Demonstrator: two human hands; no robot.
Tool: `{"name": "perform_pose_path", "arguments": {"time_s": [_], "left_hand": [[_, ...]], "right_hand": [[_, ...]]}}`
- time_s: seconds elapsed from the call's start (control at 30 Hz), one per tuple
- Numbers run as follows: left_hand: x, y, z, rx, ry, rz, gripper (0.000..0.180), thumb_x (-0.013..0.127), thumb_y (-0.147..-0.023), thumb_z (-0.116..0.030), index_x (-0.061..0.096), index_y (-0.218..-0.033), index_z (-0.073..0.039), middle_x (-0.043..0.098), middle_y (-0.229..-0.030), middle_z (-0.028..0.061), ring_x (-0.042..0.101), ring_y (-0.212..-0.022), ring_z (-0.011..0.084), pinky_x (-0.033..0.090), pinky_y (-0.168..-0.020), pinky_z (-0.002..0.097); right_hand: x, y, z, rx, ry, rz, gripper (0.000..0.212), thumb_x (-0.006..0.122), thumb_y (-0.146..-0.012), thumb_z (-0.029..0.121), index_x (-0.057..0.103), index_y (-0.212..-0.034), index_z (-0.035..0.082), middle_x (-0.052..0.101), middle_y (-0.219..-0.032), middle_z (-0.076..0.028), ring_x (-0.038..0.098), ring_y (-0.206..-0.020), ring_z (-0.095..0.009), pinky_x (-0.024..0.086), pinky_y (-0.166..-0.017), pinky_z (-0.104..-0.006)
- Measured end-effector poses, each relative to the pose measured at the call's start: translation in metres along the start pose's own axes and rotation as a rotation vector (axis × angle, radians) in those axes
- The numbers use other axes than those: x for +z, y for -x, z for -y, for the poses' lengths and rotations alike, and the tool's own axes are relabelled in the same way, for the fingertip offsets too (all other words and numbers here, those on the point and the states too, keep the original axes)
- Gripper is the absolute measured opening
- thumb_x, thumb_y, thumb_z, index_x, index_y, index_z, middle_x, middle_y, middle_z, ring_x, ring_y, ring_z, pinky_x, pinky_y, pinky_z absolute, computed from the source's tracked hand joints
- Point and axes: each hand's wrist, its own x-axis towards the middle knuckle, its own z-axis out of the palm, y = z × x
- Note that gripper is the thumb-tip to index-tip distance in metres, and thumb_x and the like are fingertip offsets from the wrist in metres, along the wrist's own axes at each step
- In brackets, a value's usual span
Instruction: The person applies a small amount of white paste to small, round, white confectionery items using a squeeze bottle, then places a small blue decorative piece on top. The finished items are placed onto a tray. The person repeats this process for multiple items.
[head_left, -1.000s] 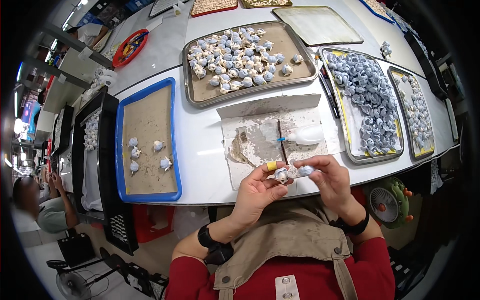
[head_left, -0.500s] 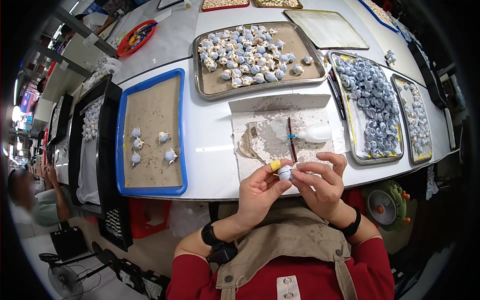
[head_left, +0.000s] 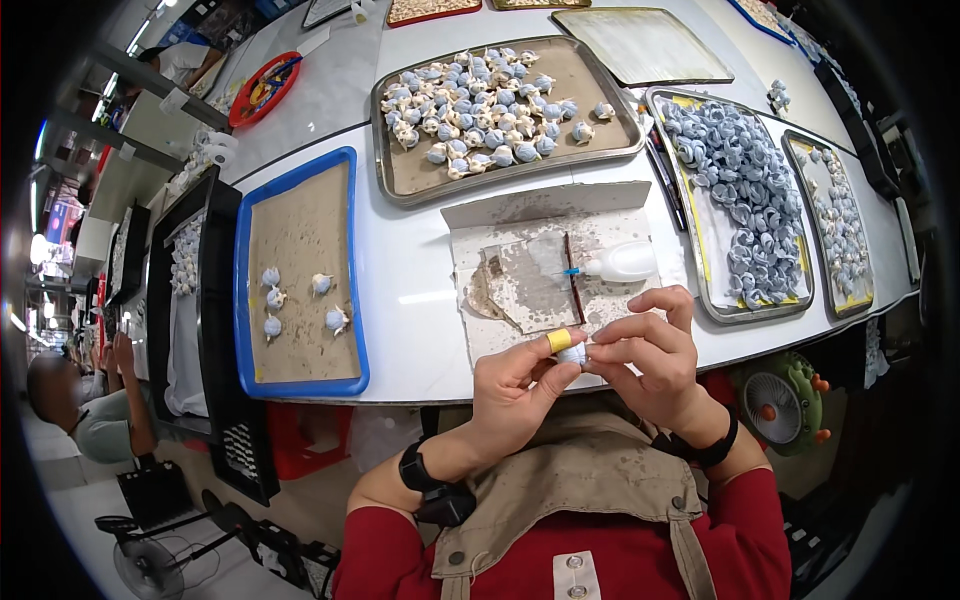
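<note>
Head view: a second ago the right hand [head_left: 652,368] held a separate blue bit off to the right of the small blue-and-white piece [head_left: 573,355] in the left hand [head_left: 515,388]; now only one rounded pale-blue body shows between them. I judge that the blue bit has been laid against the piece, so both hands are working on a single object, though fingers hide any join.

The left hand pinches the piece between its thumb and the finger with a yellow wrap [head_left: 559,341]. The right hand's lower fingertips are gathered against its right side, while an upper finger is raised clear; how firmly they press, I cannot tell.

The piece is held above the near edge of the surface [head_left: 420,335], just on the person's side of a stained card sheet [head_left: 622,228] carrying a white bottle [head_left: 628,262] whose blue nozzle points left, by a dark red stick [head_left: 574,280].

As for its direction, a blue side faces up toward the camera. It looks nearly round, with no clear long axis, and the covered ends leave its front uncertain.
</note>
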Motion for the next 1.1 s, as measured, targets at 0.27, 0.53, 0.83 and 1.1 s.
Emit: {"name": "perform_pose_path", "arguments": {"time_s": [0.27,0.53,0.83,1.1], "left_hand": [[0.006,0.000,-0.006,-0.016,0.243,0.157,0.039,0.065,-0.086,-0.012,0.052,-0.120,0.004,0.055,-0.122,0.0200,0.054,-0.113,0.0248,0.044,-0.096,0.0346],[0.003,0.002,-0.008,0.109,-0.187,0.217,0.037,0.063,-0.087,-0.019,0.057,-0.115,0.004,0.063,-0.108,0.0176,0.061,-0.101,0.0218,0.049,-0.086,0.0302],[0.009,0.000,-0.014,0.208,-0.162,0.243,0.031,0.066,-0.085,-0.013,0.062,-0.112,0.001,0.067,-0.101,0.0129,0.065,-0.090,0.0183,0.051,-0.080,0.0260],[0.007,0.002,-0.019,0.219,-0.151,0.239,0.029,0.063,-0.087,-0.013,0.062,-0.113,0.000,0.068,-0.097,0.0104,0.065,-0.079,0.0119,0.051,-0.071,0.0215]], "right_hand": [[-0.008,-0.001,-0.010,0.356,-0.966,0.366,0.068,0.075,-0.074,0.024,0.045,-0.132,0.005,0.058,-0.118,-0.012,0.054,-0.113,-0.026,0.042,-0.096,-0.0357],[-0.008,0.004,-0.009,0.332,-0.948,0.416,0.060,0.075,-0.071,0.033,0.057,-0.118,0.001,0.062,-0.115,-0.014,0.060,-0.105,-0.026,0.047,-0.090,-0.0348],[-0.012,0.005,-0.004,0.241,-1.000,0.307,0.043,0.076,-0.074,0.020,0.062,-0.111,0.002,0.065,-0.104,-0.013,0.063,-0.091,-0.021,0.050,-0.076,-0.0296],[-0.005,0.003,0.003,0.281,-1.019,0.294,0.041,0.078,-0.071,0.017,0.065,-0.107,0.003,0.066,-0.102,-0.011,0.062,-0.092,-0.021,0.049,-0.078,-0.0303]]}}
